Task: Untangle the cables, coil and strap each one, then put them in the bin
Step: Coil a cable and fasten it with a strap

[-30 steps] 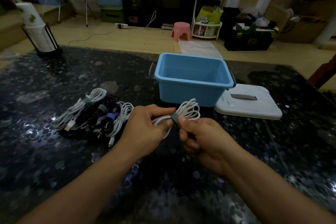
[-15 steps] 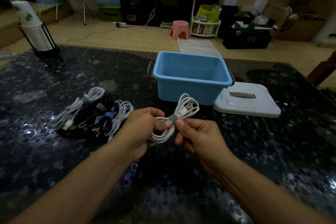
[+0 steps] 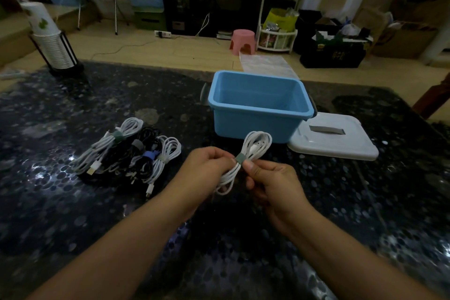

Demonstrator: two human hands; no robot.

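Both hands, left hand (image 3: pixel 207 168) and right hand (image 3: pixel 272 182), pinch the strapped white coiled cable (image 3: pixel 246 156); four strapped bundles (image 3: pixel 129 151) wait; blue plastic bin (image 3: pixel 258 105) holds none.

One blue bin (image 3: pixel 258 114) stands on the bench (image 3: pixel 73 202), with one white lid (image 3: pixel 333 139) at its 3 o'clock side. One coiled white cable (image 3: pixel 255 148) with one grey strap (image 3: pixel 239 159) is held by two hands, left hand (image 3: pixel 207 173) and right hand (image 3: pixel 275 187). At 9 o'clock lies one pile of strapped cables (image 3: pixel 129 151): two white coils are plain, the black ones too tangled to count. One cup stack (image 3: pixel 51 41) stands at 10 o'clock.
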